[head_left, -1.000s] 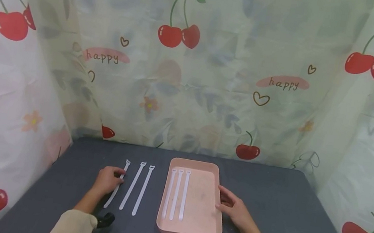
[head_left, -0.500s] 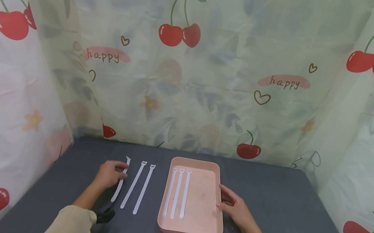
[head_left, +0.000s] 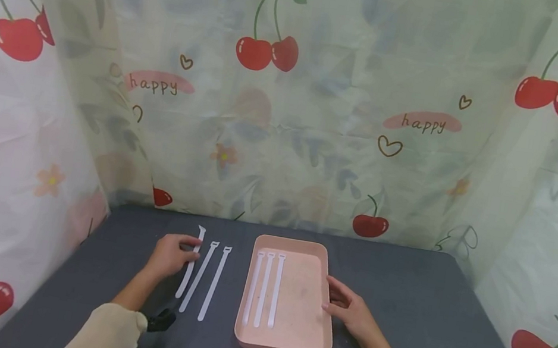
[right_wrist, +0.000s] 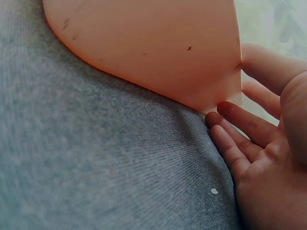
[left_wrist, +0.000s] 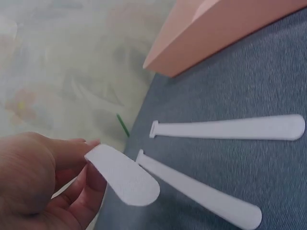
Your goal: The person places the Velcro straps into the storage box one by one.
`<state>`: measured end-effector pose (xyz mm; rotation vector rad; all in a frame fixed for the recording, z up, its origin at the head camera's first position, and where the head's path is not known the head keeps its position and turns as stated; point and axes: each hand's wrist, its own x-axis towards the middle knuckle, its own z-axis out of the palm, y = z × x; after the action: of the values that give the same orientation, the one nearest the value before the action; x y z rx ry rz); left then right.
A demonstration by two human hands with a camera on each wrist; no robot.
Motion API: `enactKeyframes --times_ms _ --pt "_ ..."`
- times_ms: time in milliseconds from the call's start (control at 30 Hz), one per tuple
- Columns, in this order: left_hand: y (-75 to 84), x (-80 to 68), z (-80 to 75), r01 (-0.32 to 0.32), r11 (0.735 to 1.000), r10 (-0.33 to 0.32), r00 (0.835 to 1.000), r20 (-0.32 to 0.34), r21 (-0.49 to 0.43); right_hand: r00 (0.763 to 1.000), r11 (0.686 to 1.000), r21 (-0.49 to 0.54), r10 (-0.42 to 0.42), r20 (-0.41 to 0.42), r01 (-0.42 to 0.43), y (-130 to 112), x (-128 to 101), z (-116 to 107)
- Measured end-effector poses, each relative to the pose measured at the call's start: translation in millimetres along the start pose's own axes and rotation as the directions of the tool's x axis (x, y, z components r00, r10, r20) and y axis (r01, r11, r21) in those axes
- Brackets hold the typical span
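On the dark grey table six white straps show in all: three to the left of a pink tray and three inside it. At the far left, the left hand pinches the first strap near its far end between thumb and fingers; the strap runs lengthwise away from the person, its far tip lifted and bent over just above the fingers, its near end down by the table. In the left wrist view that strap shows only as a rounded end curving out from the fingertips, the rest of it cut off behind the hand. Just to its right lie two loose straps, flat on the table side by side, their long axes also running near to far and leaning a little rightward at the top, with their notched heads at the far end. Next, the three straps in the tray lie parallel along its left side, heads toward the far rim. At the tray's right edge the right hand rests with straight, relaxed fingers touching the outer wall, gripping nothing; the right wrist view shows the fingertips against the tray's corner. Each forearm is cut off at the bottom edge, and a dark wrist device by each sleeve is too small to make out
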<state>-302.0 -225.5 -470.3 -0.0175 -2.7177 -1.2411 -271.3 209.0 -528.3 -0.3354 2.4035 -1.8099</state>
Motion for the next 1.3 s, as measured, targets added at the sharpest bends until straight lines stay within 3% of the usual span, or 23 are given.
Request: enactKeyframes --times_ms 267,533,800,1000,1133,1300 --pt "19.3 -2.4 10.4 -0.035 0.997 0.036 0.999 0.006 -0.067 1.000 1.000 -0.005 -0.014 -0.007 0.014 0 -1 0" --pt "38.6 -11.5 25.5 0.004 0.992 0.001 0.999 0.040 -0.126 1.000 1.000 0.001 -0.012 0.005 0.012 2 0 0" --pt "55.5 -16.7 39.0 -0.027 0.987 0.039 0.997 0.071 -0.161 1.000 1.000 0.004 -0.013 0.004 0.013 2 -1 -1" --pt "64.4 -25.0 50.8 -0.044 0.978 0.066 0.993 0.103 -0.206 1.000 1.000 0.015 0.001 0.005 -0.002 -11 -6 0" --pt "67.2 -29.6 58.5 -0.082 0.972 0.103 0.991 0.086 -0.218 1.000 1.000 0.012 0.004 0.006 -0.004 -24 -12 1" --pt "69.8 -33.2 66.0 -0.099 0.961 0.122 0.990 0.074 -0.258 1.000 1.000 0.020 -0.006 0.002 0.006 -13 -7 1"
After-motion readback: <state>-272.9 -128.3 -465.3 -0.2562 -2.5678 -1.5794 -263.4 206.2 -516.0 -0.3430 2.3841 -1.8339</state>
